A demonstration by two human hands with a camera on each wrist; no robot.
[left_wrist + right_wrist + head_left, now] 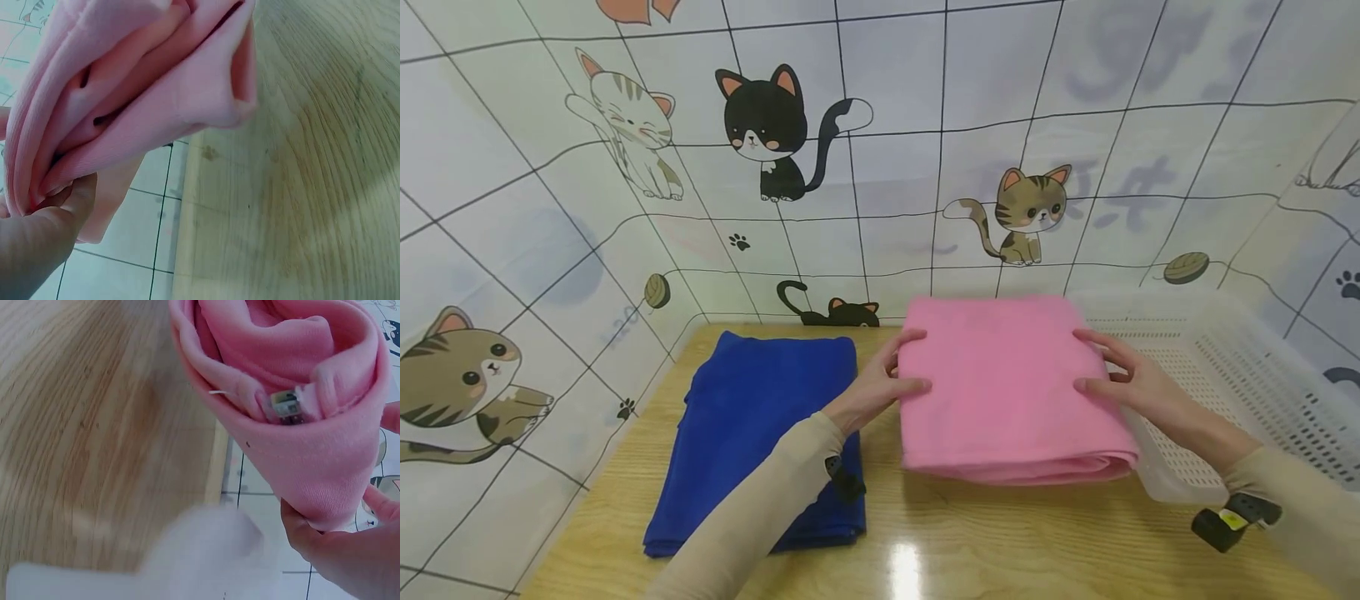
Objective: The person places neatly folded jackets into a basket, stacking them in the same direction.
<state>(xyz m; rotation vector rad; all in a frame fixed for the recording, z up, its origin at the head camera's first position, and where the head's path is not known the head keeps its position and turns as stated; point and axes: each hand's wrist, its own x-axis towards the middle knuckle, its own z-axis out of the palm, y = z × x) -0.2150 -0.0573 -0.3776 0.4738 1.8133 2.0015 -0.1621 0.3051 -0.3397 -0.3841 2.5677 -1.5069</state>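
Note:
Between the two hands is a pink folded cloth garment (1000,383), lifted off the wooden table. My left hand (872,387) grips its left edge, thumb on top and fingers at the side. On the opposite edge my right hand (1138,387) holds it the same way. From the left wrist, the pink garment (137,81) shows several stacked layers pinched by the left hand (47,234). In the right wrist view its rolled layers and a small label (286,406) appear above the right hand (350,550). A blue folded cloth (760,408) lies flat left of the pink one.
A white perforated plastic basket (1262,367) stands at the right, partly behind the right arm. The wooden table (940,533) meets walls covered in a cat-print tile sheet (895,175) at the back and sides.

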